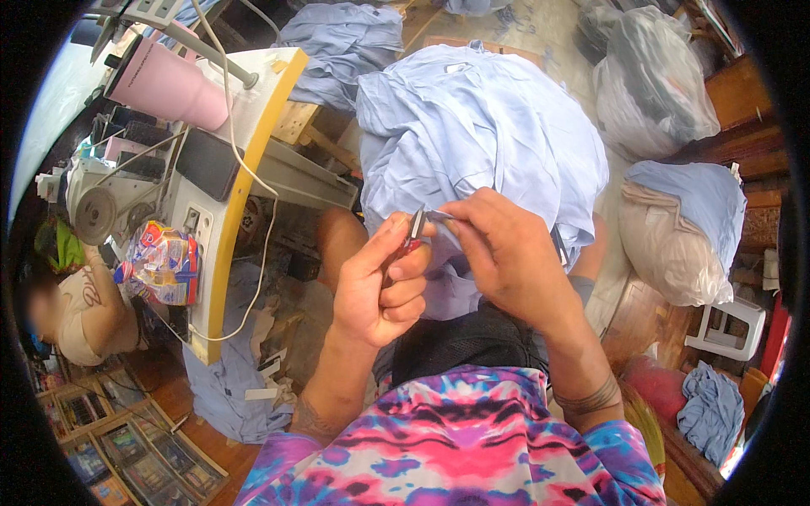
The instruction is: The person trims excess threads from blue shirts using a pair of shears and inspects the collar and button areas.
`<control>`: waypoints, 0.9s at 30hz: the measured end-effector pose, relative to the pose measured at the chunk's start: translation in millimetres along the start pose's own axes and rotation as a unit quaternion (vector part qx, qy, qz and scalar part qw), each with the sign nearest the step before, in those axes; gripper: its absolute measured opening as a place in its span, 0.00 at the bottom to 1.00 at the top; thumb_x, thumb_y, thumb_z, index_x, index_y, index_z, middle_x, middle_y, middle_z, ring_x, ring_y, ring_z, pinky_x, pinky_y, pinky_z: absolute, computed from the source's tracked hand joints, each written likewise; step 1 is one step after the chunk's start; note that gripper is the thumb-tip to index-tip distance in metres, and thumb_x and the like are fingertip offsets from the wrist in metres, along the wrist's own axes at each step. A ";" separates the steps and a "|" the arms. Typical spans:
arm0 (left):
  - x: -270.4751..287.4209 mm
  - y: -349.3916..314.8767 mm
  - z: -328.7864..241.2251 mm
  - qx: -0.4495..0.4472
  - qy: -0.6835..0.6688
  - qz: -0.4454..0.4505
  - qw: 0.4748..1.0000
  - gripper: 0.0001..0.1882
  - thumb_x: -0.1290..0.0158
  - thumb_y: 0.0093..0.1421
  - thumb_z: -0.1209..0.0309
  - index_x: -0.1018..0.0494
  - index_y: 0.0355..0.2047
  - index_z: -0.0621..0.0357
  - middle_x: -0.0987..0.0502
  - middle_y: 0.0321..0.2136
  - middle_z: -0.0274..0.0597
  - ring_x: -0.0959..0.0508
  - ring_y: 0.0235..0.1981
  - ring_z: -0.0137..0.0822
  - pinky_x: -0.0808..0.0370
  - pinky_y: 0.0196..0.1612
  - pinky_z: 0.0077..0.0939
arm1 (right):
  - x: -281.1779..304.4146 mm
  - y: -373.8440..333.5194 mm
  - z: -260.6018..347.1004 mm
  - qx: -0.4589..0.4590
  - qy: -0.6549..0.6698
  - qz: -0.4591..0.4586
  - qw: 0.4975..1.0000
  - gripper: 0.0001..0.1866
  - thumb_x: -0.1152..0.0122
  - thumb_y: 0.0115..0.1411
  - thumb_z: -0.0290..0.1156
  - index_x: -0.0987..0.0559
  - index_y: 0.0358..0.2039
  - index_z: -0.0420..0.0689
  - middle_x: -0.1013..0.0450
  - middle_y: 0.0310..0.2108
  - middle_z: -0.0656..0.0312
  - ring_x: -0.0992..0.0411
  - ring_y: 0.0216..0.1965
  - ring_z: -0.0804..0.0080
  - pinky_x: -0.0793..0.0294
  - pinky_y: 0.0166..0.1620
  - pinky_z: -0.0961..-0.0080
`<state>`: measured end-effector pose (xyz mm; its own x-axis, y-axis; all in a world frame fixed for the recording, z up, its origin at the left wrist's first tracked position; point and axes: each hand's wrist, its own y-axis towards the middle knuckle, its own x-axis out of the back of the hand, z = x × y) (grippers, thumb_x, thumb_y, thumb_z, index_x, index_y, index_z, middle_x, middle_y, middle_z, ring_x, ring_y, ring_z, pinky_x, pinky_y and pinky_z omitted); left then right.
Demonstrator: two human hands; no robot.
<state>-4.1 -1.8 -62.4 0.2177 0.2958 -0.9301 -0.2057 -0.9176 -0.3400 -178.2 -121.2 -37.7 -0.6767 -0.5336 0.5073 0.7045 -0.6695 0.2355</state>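
My left hand (380, 287) is closed around small thread snips (416, 226) with metal blades and a bit of red at the handle, the blades pointing up. Close beside the blades, my right hand (510, 253) pinches a small bluish edge of cloth (438, 216) between thumb and fingers. Whether that edge belongs to a larger garment is hard to see. Under and beyond both hands, a big heap of light blue garments (481, 126) rests over my lap. A dark cloth (447, 341) lies at my waist.
To the left stands a sewing table (295, 76) with a yellow edge, carrying a pink tumbler (181, 88), a phone (215, 164) and a plastic-wrapped package (164, 261). Another person (93, 308) sits beyond it. Plastic bags of cloth (654, 76) and a white stool (730, 329) stand right.
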 end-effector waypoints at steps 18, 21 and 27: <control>-8.1 5.4 2.6 -0.350 0.654 -0.092 0.664 0.15 0.42 0.69 0.71 0.25 0.54 0.64 0.26 0.32 0.29 0.32 0.29 0.18 0.36 0.31 0.14 | 3.4 -0.4 8.2 -0.196 0.283 0.011 0.939 0.14 0.40 0.71 0.32 0.17 0.45 0.33 0.21 0.32 0.69 0.31 0.35 0.87 0.29 0.38 0.83; -7.9 6.6 3.5 -0.347 0.633 -0.093 0.686 0.15 0.42 0.70 0.71 0.25 0.53 0.63 0.27 0.31 0.28 0.32 0.29 0.18 0.36 0.31 0.14 | 3.4 0.4 9.6 -0.177 0.274 0.008 0.945 0.14 0.40 0.71 0.32 0.17 0.45 0.33 0.21 0.32 0.68 0.31 0.36 0.86 0.28 0.40 0.82; -10.2 7.5 4.3 -0.355 0.643 -0.095 0.672 0.14 0.42 0.70 0.71 0.23 0.52 0.63 0.27 0.31 0.28 0.32 0.29 0.18 0.35 0.32 0.14 | 3.5 -0.5 6.1 -0.184 0.269 0.005 0.945 0.15 0.41 0.71 0.33 0.17 0.44 0.32 0.21 0.30 0.67 0.30 0.36 0.85 0.27 0.39 0.79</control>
<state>-12.0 -10.6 -56.1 0.9141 0.3705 0.1647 0.3498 -0.9261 0.1418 -179.7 -119.6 -31.0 -0.7504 -0.6610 -0.0099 0.6570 -0.7440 -0.1213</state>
